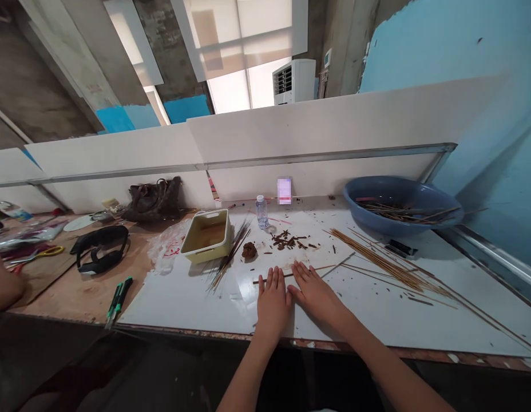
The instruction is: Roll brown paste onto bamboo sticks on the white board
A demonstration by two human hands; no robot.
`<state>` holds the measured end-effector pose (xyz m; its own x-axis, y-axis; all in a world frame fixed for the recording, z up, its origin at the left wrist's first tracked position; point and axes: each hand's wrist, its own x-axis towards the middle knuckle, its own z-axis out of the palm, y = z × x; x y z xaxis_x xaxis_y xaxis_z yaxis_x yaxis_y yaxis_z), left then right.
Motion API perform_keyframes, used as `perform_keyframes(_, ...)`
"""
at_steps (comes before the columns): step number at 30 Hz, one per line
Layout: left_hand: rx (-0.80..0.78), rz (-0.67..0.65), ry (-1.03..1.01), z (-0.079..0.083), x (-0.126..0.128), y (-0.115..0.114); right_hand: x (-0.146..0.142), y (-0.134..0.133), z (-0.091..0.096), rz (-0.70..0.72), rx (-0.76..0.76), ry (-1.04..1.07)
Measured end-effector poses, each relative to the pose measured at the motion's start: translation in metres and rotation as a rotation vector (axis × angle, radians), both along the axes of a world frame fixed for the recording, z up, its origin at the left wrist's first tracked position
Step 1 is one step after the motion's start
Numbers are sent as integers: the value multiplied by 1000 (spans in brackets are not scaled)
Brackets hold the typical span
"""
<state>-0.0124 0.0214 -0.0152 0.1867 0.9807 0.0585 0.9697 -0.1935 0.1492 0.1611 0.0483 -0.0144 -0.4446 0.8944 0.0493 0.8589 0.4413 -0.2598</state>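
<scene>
The fingers [275, 278] hide part of the thin stick [288, 275]; the phone screen [285, 190] is blurred.

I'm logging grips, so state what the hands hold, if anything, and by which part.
Nothing looks gripped; the left hand and right hand lie flat over a thin stick's middle stretch.

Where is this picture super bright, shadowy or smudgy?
Head view: brightest at the window, with a pale shine on the white tabletop left of the left hand; head view again: a shadow darkens the blue wall, and the small propped screen looks blocky, unreadable.
</scene>
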Motion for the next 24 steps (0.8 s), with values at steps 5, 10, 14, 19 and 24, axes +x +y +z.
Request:
perform_keyframes(5, 119, -30, 13, -14, -6, -23, 6, -18, -13, 9, 40, 38)
perform_keyframes(10, 110, -40, 50, -11, -10, -9, 8, -3, -11, 27, 32, 6)
perform_keyframes(14, 75, 9, 69, -1, -8, 9, 4, 14, 0, 33, 36, -27)
perform_keyframes(19, 142, 44, 72, -23, -7, -24, 17, -14, -24, 55, 106, 22)
perform_keyframes(24, 127, 36, 77, -21, -9, -15, 18, -4, -14, 68, 19, -35)
